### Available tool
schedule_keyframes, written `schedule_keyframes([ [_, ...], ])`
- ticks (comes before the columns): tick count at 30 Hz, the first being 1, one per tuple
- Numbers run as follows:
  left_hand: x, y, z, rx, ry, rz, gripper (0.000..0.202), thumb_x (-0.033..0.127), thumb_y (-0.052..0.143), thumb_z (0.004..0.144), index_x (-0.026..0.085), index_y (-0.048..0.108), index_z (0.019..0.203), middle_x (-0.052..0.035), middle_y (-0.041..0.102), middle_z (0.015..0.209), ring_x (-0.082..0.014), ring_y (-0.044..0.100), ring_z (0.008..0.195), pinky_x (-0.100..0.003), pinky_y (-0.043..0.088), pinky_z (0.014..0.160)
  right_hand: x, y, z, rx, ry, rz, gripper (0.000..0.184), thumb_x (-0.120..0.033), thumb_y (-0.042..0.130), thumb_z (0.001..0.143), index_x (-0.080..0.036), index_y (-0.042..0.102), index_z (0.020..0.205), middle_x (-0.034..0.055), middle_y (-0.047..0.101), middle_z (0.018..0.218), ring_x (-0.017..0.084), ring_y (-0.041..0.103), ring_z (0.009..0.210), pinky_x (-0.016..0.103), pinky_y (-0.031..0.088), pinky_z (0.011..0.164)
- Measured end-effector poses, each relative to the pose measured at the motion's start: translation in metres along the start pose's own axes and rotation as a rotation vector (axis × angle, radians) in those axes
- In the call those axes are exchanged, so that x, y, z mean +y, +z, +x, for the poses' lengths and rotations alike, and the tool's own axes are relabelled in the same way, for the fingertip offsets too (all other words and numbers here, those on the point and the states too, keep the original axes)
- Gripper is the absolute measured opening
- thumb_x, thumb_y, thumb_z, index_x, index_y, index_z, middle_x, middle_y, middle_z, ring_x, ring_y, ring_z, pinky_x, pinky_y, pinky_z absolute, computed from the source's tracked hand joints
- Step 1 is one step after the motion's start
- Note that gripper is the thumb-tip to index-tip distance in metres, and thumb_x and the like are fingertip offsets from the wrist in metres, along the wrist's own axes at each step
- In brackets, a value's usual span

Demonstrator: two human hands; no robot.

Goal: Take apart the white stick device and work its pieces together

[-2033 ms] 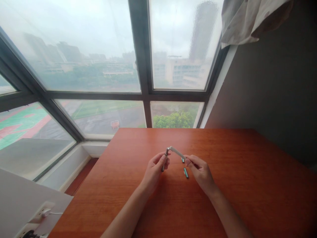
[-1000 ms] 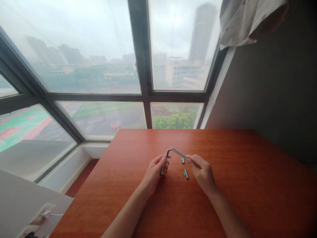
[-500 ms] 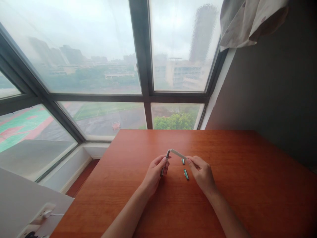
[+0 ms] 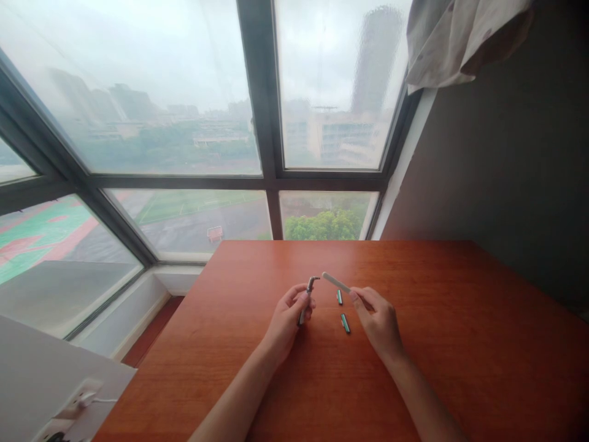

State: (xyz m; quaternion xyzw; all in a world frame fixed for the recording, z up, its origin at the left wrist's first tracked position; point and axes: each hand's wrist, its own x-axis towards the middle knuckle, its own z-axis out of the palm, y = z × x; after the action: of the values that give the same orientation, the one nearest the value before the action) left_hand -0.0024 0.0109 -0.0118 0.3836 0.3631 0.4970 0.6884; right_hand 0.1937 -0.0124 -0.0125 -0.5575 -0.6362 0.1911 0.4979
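Here, over a reddish-brown wooden table (image 4: pixel 460 319), the left hand (image 4: pixel 286 316) grips a razor handle (image 4: pixel 310 285), thumb and fingers closed around its grip while the bent metal neck sticks out above them. The neck bends over at the top, its tip pointing toward the right. The right hand (image 4: pixel 378 320) pinches a slim white stick (image 4: pixel 337 283) near one end, between thumb and fingers; the stick slants up to the left, and its free end sits just beside the neck's tip with a narrow gap between. Two razor cartridges with green and black parts lie on the wood between the hands: the farther cartridge (image 4: pixel 339 298) just below the stick in view, the nearer cartridge (image 4: pixel 345 323) a little closer to the wearer. Beyond the far edge stands a dark window frame (image 4: pixel 271 182), with a pale cloth (image 4: pixel 460 46) hanging at upper right
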Motion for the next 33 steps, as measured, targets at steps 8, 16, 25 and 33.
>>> schedule_keyframes([
  [8,0.000,0.001,-0.001,0.005,0.005,-0.004,0.034,0.038,0.070,0.074,0.016,0.063,0.100,-0.0011,0.057,0.072,-0.0069,0.045,0.054,-0.020,0.031,0.051,0.005,0.004,0.002,-0.047,0.028,-0.003,0.033,-0.042,0.047,0.090,-0.019,0.070,0.089,0.0037,0.064,0.075,0.018,0.058,0.071,0.025,0.042,0.064],
  [16,0.000,0.000,0.001,-0.005,0.050,0.038,0.035,0.037,0.068,0.076,0.015,0.062,0.101,-0.0025,0.058,0.073,-0.0081,0.044,0.055,-0.022,0.031,0.052,0.002,0.003,0.002,-0.063,0.081,0.131,0.034,-0.043,0.048,0.089,-0.018,0.070,0.092,0.0035,0.066,0.079,0.019,0.060,0.077,0.024,0.043,0.066],
  [25,0.000,-0.002,0.001,0.010,0.110,0.152,0.030,0.040,0.067,0.076,0.017,0.062,0.095,-0.0026,0.061,0.076,-0.0095,0.047,0.057,-0.022,0.034,0.054,0.010,0.005,0.003,-0.104,0.114,0.089,0.041,-0.048,0.046,0.088,-0.016,0.071,0.094,0.0064,0.067,0.083,0.022,0.060,0.080,0.027,0.043,0.068],
  [33,0.001,-0.002,0.000,0.009,0.148,0.177,0.026,0.038,0.065,0.078,0.017,0.062,0.092,-0.0028,0.062,0.076,-0.0097,0.047,0.058,-0.022,0.035,0.055,0.008,0.003,0.003,-0.078,0.138,0.126,0.040,-0.048,0.047,0.088,-0.016,0.071,0.092,0.0035,0.063,0.075,0.019,0.057,0.073,0.025,0.042,0.065],
])
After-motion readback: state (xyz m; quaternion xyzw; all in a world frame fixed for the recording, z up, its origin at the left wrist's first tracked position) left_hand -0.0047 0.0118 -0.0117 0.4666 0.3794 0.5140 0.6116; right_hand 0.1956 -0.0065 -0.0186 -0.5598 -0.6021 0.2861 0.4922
